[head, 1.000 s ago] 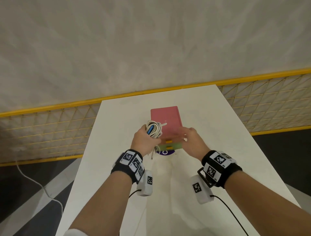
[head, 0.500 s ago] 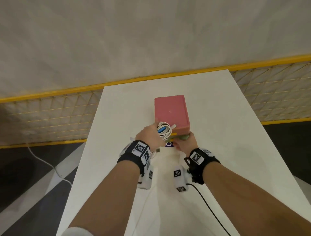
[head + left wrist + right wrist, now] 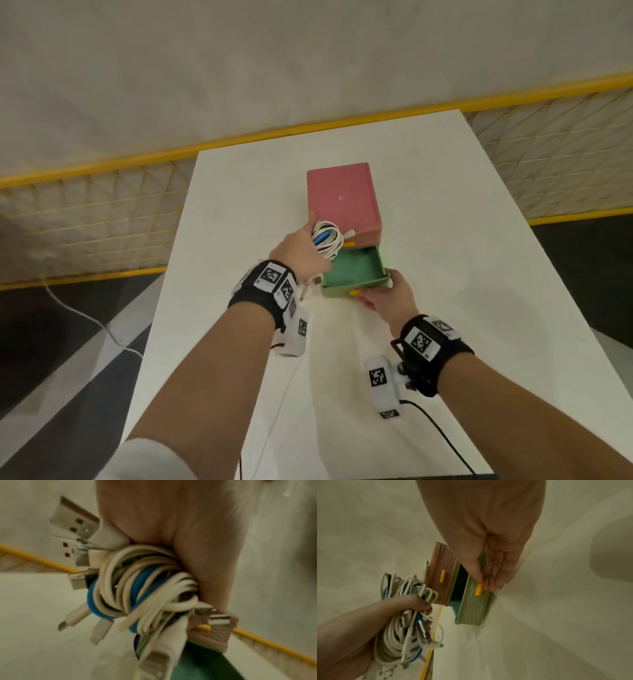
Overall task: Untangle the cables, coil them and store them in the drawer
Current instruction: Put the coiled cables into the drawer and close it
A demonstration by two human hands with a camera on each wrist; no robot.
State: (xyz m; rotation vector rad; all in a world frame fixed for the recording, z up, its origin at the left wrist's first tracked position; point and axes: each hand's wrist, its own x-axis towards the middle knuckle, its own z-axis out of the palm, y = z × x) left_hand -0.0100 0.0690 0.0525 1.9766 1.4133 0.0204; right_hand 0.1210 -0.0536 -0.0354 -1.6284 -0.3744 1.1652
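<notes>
White and blue cables (image 3: 327,240), coiled, sit clenched in our left hand (image 3: 301,251) just above the green drawer (image 3: 356,270); our right hand (image 3: 388,296) pinches its yellow handle (image 3: 478,588). Around us: pink box (image 3: 342,198), white table (image 3: 445,274), yellow mesh fence (image 3: 85,212), grey wall.

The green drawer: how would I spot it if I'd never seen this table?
On the white table stands a small pink box. The green drawer juts open from its bottom, toward the person. Unlike the shut pink drawer above, it shows its hollow inside.
</notes>
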